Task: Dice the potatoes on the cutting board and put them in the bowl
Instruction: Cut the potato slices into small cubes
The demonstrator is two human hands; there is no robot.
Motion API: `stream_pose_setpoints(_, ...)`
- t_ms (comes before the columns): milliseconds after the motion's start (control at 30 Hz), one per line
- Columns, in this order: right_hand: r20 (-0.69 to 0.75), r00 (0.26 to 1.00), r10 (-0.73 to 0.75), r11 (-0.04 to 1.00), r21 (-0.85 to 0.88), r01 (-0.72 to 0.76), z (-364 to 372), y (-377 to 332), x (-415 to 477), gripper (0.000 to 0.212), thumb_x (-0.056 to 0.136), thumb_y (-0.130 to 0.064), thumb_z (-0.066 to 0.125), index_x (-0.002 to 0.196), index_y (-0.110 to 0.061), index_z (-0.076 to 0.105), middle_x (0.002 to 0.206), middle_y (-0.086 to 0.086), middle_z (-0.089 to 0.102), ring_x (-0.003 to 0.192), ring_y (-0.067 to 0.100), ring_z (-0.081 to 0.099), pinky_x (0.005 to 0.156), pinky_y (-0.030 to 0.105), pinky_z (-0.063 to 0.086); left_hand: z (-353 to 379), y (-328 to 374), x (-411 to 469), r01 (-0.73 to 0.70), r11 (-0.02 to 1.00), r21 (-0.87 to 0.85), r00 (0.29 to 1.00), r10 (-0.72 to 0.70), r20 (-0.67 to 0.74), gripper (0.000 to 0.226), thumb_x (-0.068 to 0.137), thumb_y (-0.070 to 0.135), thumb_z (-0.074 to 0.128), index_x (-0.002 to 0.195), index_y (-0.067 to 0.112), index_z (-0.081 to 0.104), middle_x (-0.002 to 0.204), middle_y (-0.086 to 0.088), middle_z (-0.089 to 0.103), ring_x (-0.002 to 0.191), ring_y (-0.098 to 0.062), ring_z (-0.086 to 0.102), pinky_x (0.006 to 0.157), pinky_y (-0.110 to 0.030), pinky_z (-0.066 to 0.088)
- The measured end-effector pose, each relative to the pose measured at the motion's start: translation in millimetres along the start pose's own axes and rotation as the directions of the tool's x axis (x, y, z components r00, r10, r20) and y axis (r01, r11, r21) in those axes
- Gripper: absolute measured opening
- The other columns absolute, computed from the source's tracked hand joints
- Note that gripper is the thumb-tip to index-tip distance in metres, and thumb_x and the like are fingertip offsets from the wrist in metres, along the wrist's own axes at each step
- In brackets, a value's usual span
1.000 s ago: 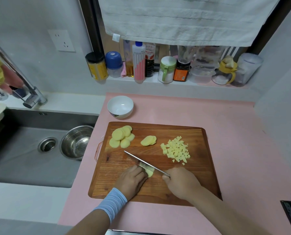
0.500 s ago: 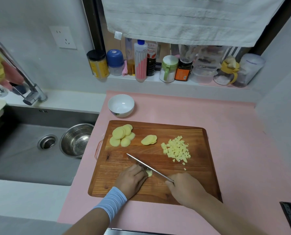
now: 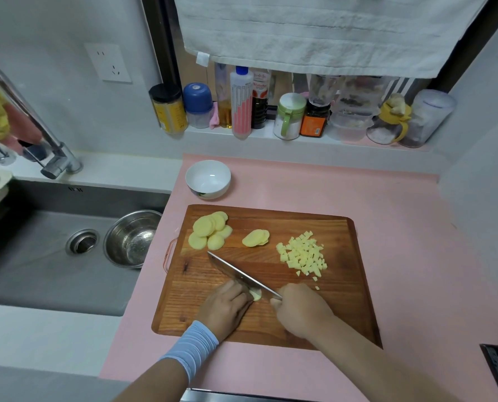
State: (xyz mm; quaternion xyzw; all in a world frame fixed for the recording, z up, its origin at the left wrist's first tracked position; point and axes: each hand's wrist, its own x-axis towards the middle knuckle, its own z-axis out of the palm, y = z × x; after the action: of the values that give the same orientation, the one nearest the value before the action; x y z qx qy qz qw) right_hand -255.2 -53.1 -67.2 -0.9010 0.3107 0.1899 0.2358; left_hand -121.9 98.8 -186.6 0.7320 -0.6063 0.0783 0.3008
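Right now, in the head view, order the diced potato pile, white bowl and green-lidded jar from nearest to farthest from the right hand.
1. Diced potato pile, on the cutting board just beyond the right hand.
2. White bowl, past the board's far left corner.
3. Green-lidded jar, back on the sill.

Very little on my feed can be read. The dark bottle (image 3: 260, 108) on the ledge (image 3: 259, 137) behind the counter (image 3: 387, 216) has a red-lettered label, too blurred to spell. I cannot read the print on the jar (image 3: 314, 124) with the orange label, nor the small mark on the back wall of the sink (image 3: 102, 195).
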Motion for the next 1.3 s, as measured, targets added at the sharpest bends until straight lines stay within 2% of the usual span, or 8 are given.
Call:
stream_pose_setpoints(233, -0.018, 0.997, -0.075, 0.997, -0.023, 0.074, -4.7, -1.6, -8.6, 0.030, 0.103, -0.042, 0.047, 0.080, -0.025, 0.054, 0.077, -0.007, 0.055, 0.074, 0.018, 0.054, 0.066, 0.030, 0.041, 3.6, -1.1, -1.6, 0.033, 0.999, -0.007, 0.999, -0.033, -0.022, 0.013, 0.096, 0.020, 0.064, 0.085, 0.014, 0.066, 0.089, 0.001, 0.061, 0.080, -0.019, 0.055, 0.065, -0.033, 0.051)
stream_pose_setpoints(400, -0.021, 0.997, -0.075, 0.997, 0.001, 0.075, -7.0, 2.1, -22.3, 0.041, 0.103, -0.040, 0.046, 0.065, -0.024, 0.044, 0.067, -0.008, 0.052, 0.064, 0.012, 0.050, 0.054, 0.028, 0.034, 6.2, -2.9, -3.7, 0.047, 0.998, -0.032, 0.998, -0.048, -0.040, 0.008, 0.095, 0.019, 0.068, 0.088, 0.014, 0.070, 0.088, 0.003, 0.062, 0.079, -0.018, 0.057, 0.062, -0.034, 0.052)
stream_pose_setpoints(533, -0.013, 0.998, -0.062, 0.998, 0.002, 0.062, -4.7, 9.6, -27.2, 0.042, 0.103, -0.039, 0.046, 0.064, -0.024, 0.045, 0.068, -0.006, 0.056, 0.063, 0.011, 0.053, 0.052, 0.025, 0.036, 5.5, -2.3, -4.0, 0.047, 0.998, -0.041, 0.998, -0.048, -0.036, 0.010, 0.096, 0.020, 0.066, 0.089, 0.014, 0.071, 0.089, 0.003, 0.063, 0.080, -0.018, 0.058, 0.063, -0.033, 0.052)
stream_pose_setpoints(800, 0.025, 1.000, -0.019, 0.998, 0.062, 0.017, 3.6, 5.4, -17.5, 0.043, 0.102, -0.035, 0.051, 0.061, -0.024, 0.044, 0.065, -0.007, 0.055, 0.060, 0.012, 0.052, 0.053, 0.027, 0.037, 3.1, -1.9, -2.8, 0.064, 0.995, -0.072, 0.997, -0.066, -0.037, 0.011, 0.095, 0.020, 0.067, 0.088, 0.013, 0.072, 0.087, 0.003, 0.063, 0.080, -0.017, 0.058, 0.066, -0.032, 0.053)
stream_pose_setpoints(967, 0.038, 0.999, 0.007, 0.998, 0.070, -0.009, 6.0, -8.9, 0.8, 0.036, 0.100, -0.034, 0.053, 0.066, -0.023, 0.048, 0.074, -0.005, 0.059, 0.065, 0.013, 0.054, 0.056, 0.027, 0.038, 0.3, -0.4, -1.3, 0.059, 0.994, -0.087, 0.997, -0.064, -0.051, 0.012, 0.095, 0.020, 0.066, 0.087, 0.013, 0.072, 0.089, 0.003, 0.064, 0.081, -0.016, 0.059, 0.069, -0.028, 0.052)
stream_pose_setpoints(1100, 0.047, 0.998, 0.034, 0.995, 0.097, -0.039, 2.0, -6.8, 8.8, 0.035, 0.097, -0.035, 0.055, 0.065, -0.021, 0.048, 0.072, -0.004, 0.057, 0.063, 0.013, 0.052, 0.051, 0.026, 0.032, -1.4, 0.7, -0.9, 0.049, 0.994, -0.094, 0.997, -0.054, -0.052, 0.008, 0.093, 0.017, 0.068, 0.088, 0.013, 0.072, 0.090, 0.002, 0.064, 0.082, -0.017, 0.060, 0.072, -0.027, 0.053)
stream_pose_setpoints(1300, 0.054, 0.998, -0.037, 0.991, 0.134, 0.030, -2.8, -2.7, 4.0, 0.043, 0.098, -0.040, 0.053, 0.061, -0.021, 0.044, 0.066, -0.005, 0.054, 0.064, 0.017, 0.052, 0.057, 0.032, 0.037, -4.2, 1.3, 0.2, 0.068, 0.990, -0.124, 0.998, -0.068, 0.001, 0.010, 0.094, 0.018, 0.064, 0.090, 0.014, 0.072, 0.092, 0.003, 0.064, 0.085, -0.016, 0.060, 0.076, -0.028, 0.053)
